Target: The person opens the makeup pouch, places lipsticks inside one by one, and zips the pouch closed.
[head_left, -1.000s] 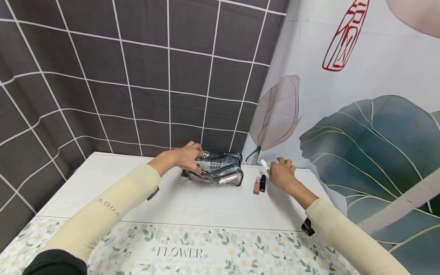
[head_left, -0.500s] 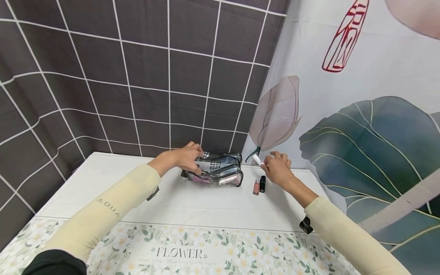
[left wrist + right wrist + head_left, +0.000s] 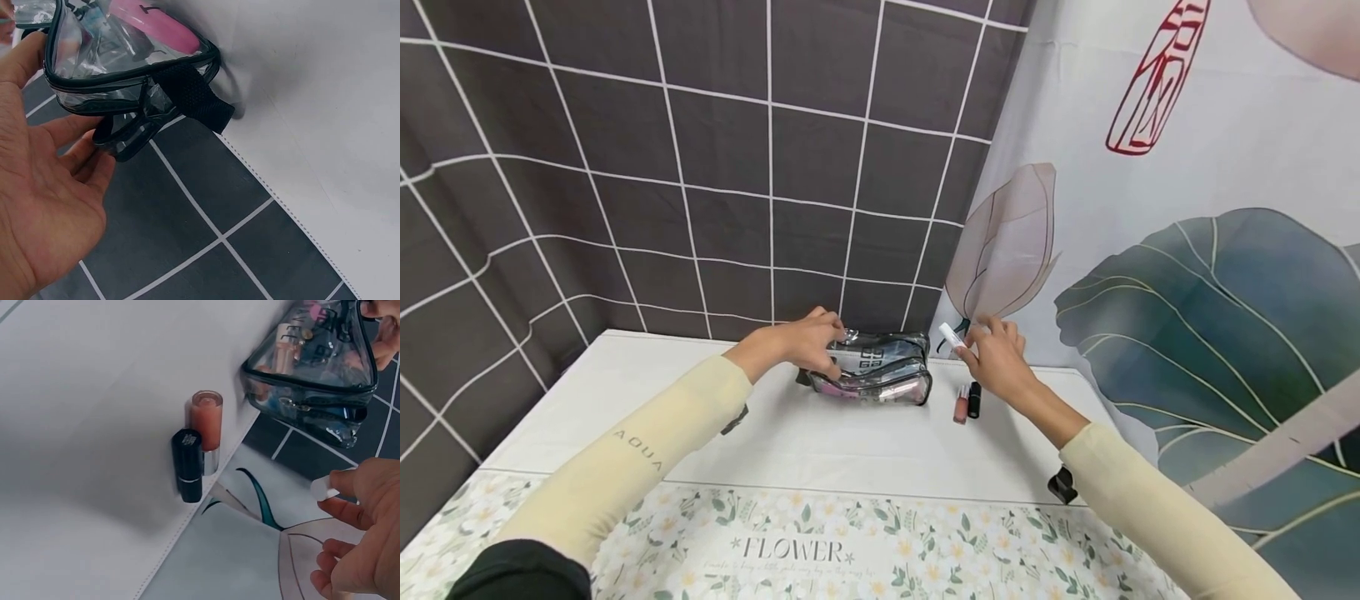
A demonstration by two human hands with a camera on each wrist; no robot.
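Note:
A clear cosmetic bag point(image 3: 880, 367) with black trim stands at the table's back edge; a pink item point(image 3: 156, 25) shows through it in the left wrist view. My left hand point(image 3: 808, 342) grips the bag's left end, thumb on one edge and fingers on the black-trimmed opening. To the right, my right hand point(image 3: 996, 358) pinches a small white tube point(image 3: 951, 335) between thumb and fingers, raised above the table and apart from the bag. Below that hand lie a coral lip gloss point(image 3: 207, 422) and a black lipstick point(image 3: 189, 464), side by side.
The white tabletop point(image 3: 760, 433) meets a floral cloth point(image 3: 820, 525) at the front. Behind stands a dark grid-patterned hanging point(image 3: 715, 142), with a leaf-printed white curtain point(image 3: 1090, 183) on the right.
My right hand has moved left and slightly up with the white tube, towards the bag. The left hand and the bag have stayed in place.

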